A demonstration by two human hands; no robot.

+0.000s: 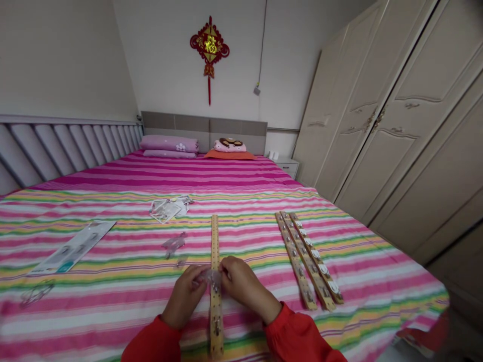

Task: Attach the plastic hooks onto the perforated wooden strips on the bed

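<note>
Part-fitted wooden strip [215, 241], far end bare; left hand [186, 290] pinches plastic packet [212, 276], right hand [242, 279] curls alongside, grip unclear; three fitted strips [306, 259] toward bed's right edge [388, 260].

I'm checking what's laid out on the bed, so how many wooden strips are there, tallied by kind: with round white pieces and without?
Wooden strip with round white pieces: 1
Wooden strips without round white pieces: 3
Total: 4
</note>
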